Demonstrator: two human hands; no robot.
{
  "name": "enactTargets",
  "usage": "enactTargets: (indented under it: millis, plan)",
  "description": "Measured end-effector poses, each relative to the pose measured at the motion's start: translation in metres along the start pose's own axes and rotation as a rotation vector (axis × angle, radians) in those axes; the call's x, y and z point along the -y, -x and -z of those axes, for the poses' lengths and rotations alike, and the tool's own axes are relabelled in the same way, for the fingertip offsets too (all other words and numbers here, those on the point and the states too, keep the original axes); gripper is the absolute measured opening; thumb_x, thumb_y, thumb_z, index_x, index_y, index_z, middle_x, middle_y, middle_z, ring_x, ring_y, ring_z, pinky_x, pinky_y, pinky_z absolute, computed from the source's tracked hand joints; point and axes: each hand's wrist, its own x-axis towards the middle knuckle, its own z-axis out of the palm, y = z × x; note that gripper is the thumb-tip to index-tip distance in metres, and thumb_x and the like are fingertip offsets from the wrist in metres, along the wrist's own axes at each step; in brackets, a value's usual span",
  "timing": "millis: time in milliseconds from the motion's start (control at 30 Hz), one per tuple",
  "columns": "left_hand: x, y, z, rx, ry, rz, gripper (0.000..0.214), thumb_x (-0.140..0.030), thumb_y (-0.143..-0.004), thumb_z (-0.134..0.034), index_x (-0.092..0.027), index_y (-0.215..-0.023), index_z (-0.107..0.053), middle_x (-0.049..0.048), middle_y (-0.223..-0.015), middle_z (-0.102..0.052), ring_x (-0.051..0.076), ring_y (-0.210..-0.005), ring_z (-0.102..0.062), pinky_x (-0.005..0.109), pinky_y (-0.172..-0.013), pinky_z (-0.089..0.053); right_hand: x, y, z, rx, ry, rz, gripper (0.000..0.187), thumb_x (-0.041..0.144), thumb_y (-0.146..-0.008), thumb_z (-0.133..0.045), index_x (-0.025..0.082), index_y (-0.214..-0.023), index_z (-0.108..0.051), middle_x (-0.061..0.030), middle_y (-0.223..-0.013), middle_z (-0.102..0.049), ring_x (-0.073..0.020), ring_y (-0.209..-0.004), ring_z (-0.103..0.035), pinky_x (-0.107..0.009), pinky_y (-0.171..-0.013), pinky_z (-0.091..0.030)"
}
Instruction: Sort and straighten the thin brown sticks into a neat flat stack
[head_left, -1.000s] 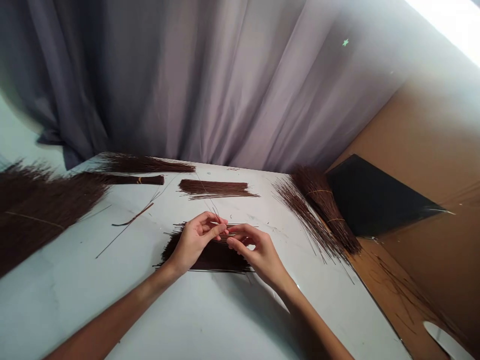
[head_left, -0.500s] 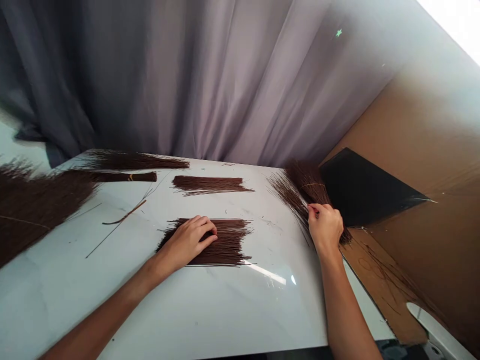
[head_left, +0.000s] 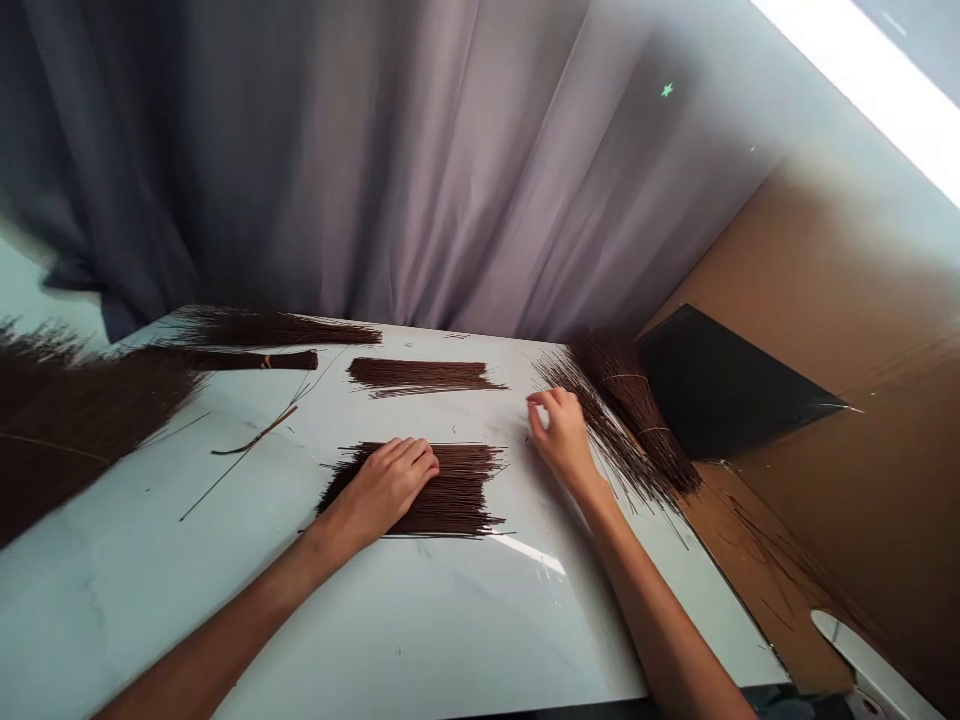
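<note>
My left hand point(head_left: 390, 482) lies flat, fingers together, on a pile of thin dark brown sticks point(head_left: 457, 490) spread on the white table point(head_left: 420, 630). My right hand point(head_left: 561, 432) is over the table between that pile and a loose fan of sticks point(head_left: 600, 425) at the right. Its fingers are curled in a pinch; what they hold, if anything, I cannot make out. Beside the fan lies a tied bundle of sticks point(head_left: 637, 405).
A smaller flat pile of sticks point(head_left: 420, 375) lies further back. Tied broom-like bundles point(head_left: 247, 358) and a big brush heap point(head_left: 67, 410) fill the left. A few loose sticks point(head_left: 247, 445) lie near them. A grey curtain point(head_left: 420, 170) hangs behind; a black panel point(head_left: 720, 390) and cardboard point(head_left: 862, 330) stand on the right.
Both hands were pinching sticks together over the near pile. The left then went flat on the pile; the right reached to the right-hand bundle and has now come back toward the middle.
</note>
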Motion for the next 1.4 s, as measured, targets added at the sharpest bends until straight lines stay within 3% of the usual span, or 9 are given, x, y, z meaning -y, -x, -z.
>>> enactTargets:
  millis: [167,333,467,567,767,867,967,1067,1400]
  plan:
    - [-0.011,-0.002,0.016,-0.043,0.139,-0.080,0.022,-0.022,-0.108,-0.040,-0.020,-0.103,-0.061,0.0051,-0.098,-0.067,0.022,-0.086,-0.061,0.038,-0.083,-0.044,0.045,-0.052,-0.044,0.272,-0.163,0.274,0.014,0.022,-0.098,-0.057,0.019,-0.104,-0.069,-0.0054,-0.104,-0.066,-0.0186,-0.096,-0.055,-0.030,-0.090,-0.041]
    - [-0.016,-0.003,0.025,-0.026,0.154,-0.133,0.021,-0.021,-0.109,-0.037,-0.020,-0.103,-0.057,0.0047,-0.097,-0.066,0.021,-0.087,-0.061,0.037,-0.084,-0.044,0.054,-0.092,-0.083,0.405,-0.199,0.356,0.009,0.017,-0.093,-0.066,0.016,-0.101,-0.070,-0.0048,-0.103,-0.068,-0.0170,-0.098,-0.055,-0.028,-0.090,-0.040]
    - [-0.012,-0.003,0.027,-0.060,0.199,-0.027,0.021,-0.020,-0.110,-0.032,-0.021,-0.105,-0.052,0.0036,-0.097,-0.061,0.020,-0.085,-0.059,0.034,-0.078,-0.045,0.052,-0.100,-0.101,0.485,-0.170,0.356,0.004,0.016,-0.092,-0.066,0.015,-0.089,-0.068,-0.0059,-0.094,-0.067,-0.0185,-0.092,-0.055,-0.029,-0.084,-0.040]
    - [-0.008,-0.003,0.029,-0.064,0.203,0.095,0.021,-0.022,-0.110,-0.030,-0.022,-0.105,-0.050,0.0011,-0.096,-0.058,0.018,-0.082,-0.060,0.033,-0.075,-0.045,0.048,-0.099,-0.108,0.519,-0.146,0.345,0.005,0.018,-0.095,-0.062,0.015,-0.093,-0.065,-0.0096,-0.099,-0.065,-0.0214,-0.092,-0.053,-0.031,-0.083,-0.039]
    - [-0.004,-0.002,0.028,0.054,0.131,0.159,0.027,-0.030,-0.111,-0.028,-0.024,-0.102,-0.052,-0.0015,-0.095,-0.060,0.017,-0.073,-0.060,0.033,-0.068,-0.041,0.045,-0.101,-0.111,0.565,-0.134,0.366,0.007,0.023,-0.097,-0.060,0.016,-0.096,-0.060,-0.0099,-0.095,-0.064,-0.0236,-0.090,-0.050,-0.033,-0.081,-0.037]
    - [-0.004,0.000,0.031,0.142,0.178,0.148,0.024,-0.045,-0.107,-0.042,-0.024,-0.104,-0.054,-0.0013,-0.099,-0.062,0.018,-0.079,-0.063,0.033,-0.069,-0.041,0.049,-0.099,-0.106,0.545,-0.129,0.411,0.009,0.021,-0.099,-0.053,0.016,-0.095,-0.059,-0.0110,-0.096,-0.063,-0.0237,-0.090,-0.049,-0.034,-0.081,-0.037]
    - [0.001,0.003,0.036,0.238,0.221,0.108,0.057,-0.068,-0.081,-0.072,-0.025,-0.115,-0.056,0.0000,-0.109,-0.064,0.025,-0.092,-0.065,0.033,-0.074,-0.043,0.055,-0.094,-0.099,0.501,-0.135,0.467,0.014,0.018,-0.101,-0.046,0.017,-0.094,-0.059,-0.0116,-0.100,-0.063,-0.0237,-0.091,-0.048,-0.034,-0.083,-0.036]
    - [0.007,0.005,0.039,0.291,0.246,0.117,0.075,-0.072,-0.065,-0.081,-0.027,-0.120,-0.056,0.0003,-0.116,-0.063,0.027,-0.096,-0.065,0.034,-0.078,-0.043,0.060,-0.090,-0.091,0.441,-0.153,0.486,0.019,0.016,-0.103,-0.041,0.017,-0.096,-0.058,-0.0111,-0.100,-0.063,-0.0234,-0.091,-0.049,-0.034,-0.084,-0.036]
    - [0.013,0.004,0.035,0.304,0.301,0.158,0.054,-0.063,-0.077,-0.078,-0.029,-0.114,-0.059,-0.0027,-0.106,-0.064,0.023,-0.091,-0.063,0.032,-0.079,-0.041,0.061,-0.092,-0.066,0.255,-0.273,0.367,0.020,0.020,-0.105,-0.036,0.020,-0.096,-0.054,-0.0087,-0.093,-0.062,-0.0222,-0.087,-0.052,-0.032,-0.079,-0.040]
